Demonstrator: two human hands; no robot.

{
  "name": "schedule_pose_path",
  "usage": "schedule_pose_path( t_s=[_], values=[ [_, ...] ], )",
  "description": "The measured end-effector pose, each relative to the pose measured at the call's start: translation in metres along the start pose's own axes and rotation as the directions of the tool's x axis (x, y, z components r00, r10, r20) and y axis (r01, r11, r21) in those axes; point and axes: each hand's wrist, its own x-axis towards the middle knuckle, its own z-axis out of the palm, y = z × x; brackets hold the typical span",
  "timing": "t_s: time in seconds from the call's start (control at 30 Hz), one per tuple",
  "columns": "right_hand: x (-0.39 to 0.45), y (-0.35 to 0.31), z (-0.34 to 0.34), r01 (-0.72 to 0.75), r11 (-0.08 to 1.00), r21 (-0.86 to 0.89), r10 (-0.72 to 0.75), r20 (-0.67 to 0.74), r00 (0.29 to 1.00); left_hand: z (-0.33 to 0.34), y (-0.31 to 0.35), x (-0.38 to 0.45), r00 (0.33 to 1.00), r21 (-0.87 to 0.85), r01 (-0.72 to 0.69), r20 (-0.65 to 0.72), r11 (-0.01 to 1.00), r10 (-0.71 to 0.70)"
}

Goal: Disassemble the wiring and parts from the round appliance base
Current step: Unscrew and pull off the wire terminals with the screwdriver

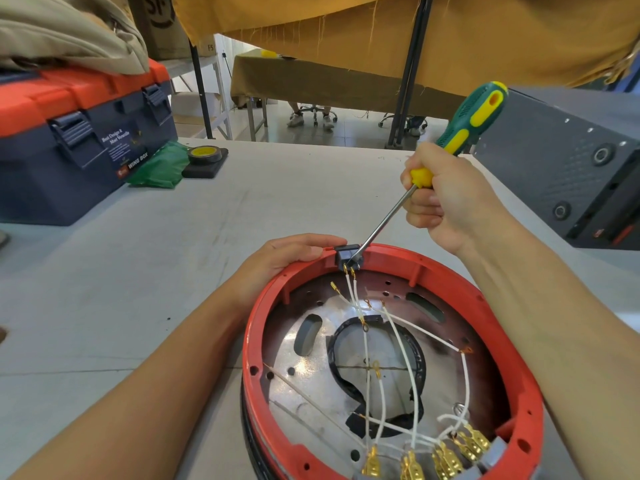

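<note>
The round appliance base (263, 327) has a red plastic rim and a metal plate inside, and it lies open side up on the table in front of me. Several white wires (394, 327) with brass terminals cross the plate. A black socket block (348, 255) sits in the far rim. My left hand (284, 258) grips the far rim just left of that block. My right hand (446, 199) holds a green and yellow screwdriver (471, 116), whose tip touches the block's right side.
A blue and orange toolbox (79, 140) stands at the far left, with a green bag (159, 166) and a roll of black tape (204, 154) beside it. A dark grey metal box (561, 161) stands at the right. Grey table surface (156, 271) lies around the base.
</note>
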Motion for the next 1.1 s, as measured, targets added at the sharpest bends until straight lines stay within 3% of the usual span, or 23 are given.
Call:
schedule_pose_path(
  t_s=[0.13,0.27,0.47,0.63,0.87,1.0,1.1],
  values=[
    [0.003,0.002,-0.001,-0.031,0.999,0.023,0.031,-0.011,0.999,0.0,0.0,0.0,1.0,0.001,-0.004,-0.003,1.0,0.004],
    [-0.003,0.012,0.001,-0.043,0.997,-0.064,0.043,-0.002,0.999,0.0,0.0,0.001,1.0,-0.019,0.002,-0.004,1.0,-0.002],
    [-0.007,0.004,-0.017,0.073,0.989,0.131,-0.069,-0.035,0.997,0.0,0.0,0.0,1.0,-0.012,0.0,-0.005,1.0,0.0],
    [-0.017,0.011,-0.016,0.17,0.973,0.153,-0.174,0.013,0.985,-0.001,0.0,0.001,1.0,-0.007,-0.005,-0.009,1.0,0.005],
    [-0.031,0.01,-0.025,0.267,0.948,0.172,-0.259,-0.066,0.964,-0.001,0.003,-0.003,0.997,-0.041,0.009,-0.076,0.999,-0.012],
    [-0.045,0.014,-0.031,0.301,0.928,0.221,-0.275,-0.143,0.951,-0.001,0.011,-0.006,0.974,0.249,-0.091,-0.18,0.964,0.139],
    [-0.056,0.019,-0.038,0.322,0.921,0.219,-0.303,-0.119,0.946,0.002,0.023,-0.013,0.963,0.436,-0.126,-0.161,0.891,0.215]
  ],
)
